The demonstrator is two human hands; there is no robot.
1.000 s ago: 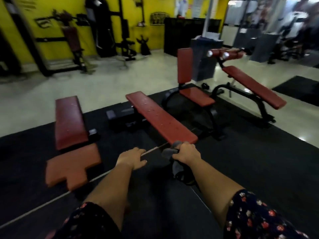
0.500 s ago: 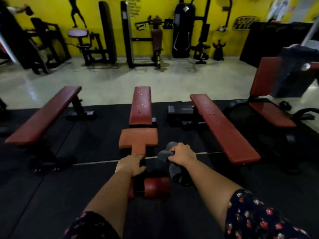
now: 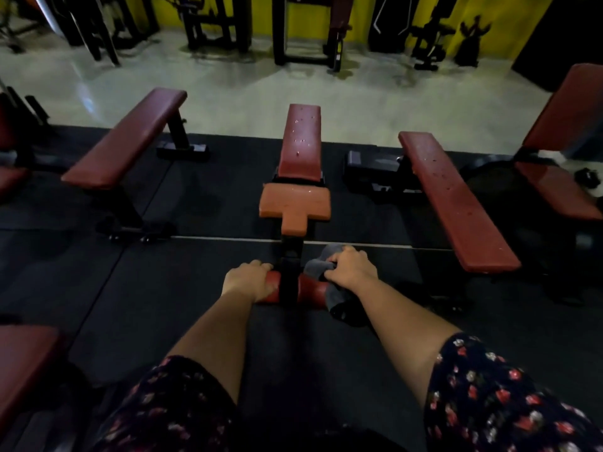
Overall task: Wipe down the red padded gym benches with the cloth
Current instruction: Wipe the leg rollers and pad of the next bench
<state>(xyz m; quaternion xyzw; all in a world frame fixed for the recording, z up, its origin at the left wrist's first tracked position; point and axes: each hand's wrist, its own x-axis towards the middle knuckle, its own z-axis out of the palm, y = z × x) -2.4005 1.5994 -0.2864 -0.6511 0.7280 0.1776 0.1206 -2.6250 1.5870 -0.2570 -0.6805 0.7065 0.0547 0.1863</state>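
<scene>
Mat: black rubber mat [image 3: 182, 288] covers the near floor, a pale seam [image 3: 212, 238] crossing it.
10 o'clock: flat bench [image 3: 127, 138] standing on the mat.
12 o'clock: adjustable bench [image 3: 300, 141], droplets on its pad.
2 o'clock: second flat bench [image 3: 456, 197].
Beyond: pale floor [image 3: 228, 93] carrying black machines [image 3: 306, 27].

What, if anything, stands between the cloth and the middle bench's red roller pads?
Nothing visible bars the right roller pad: the right hand holds the grey cloth against it. The black post stands between the cloth and the left roller pad, which the left hand grips.
</scene>
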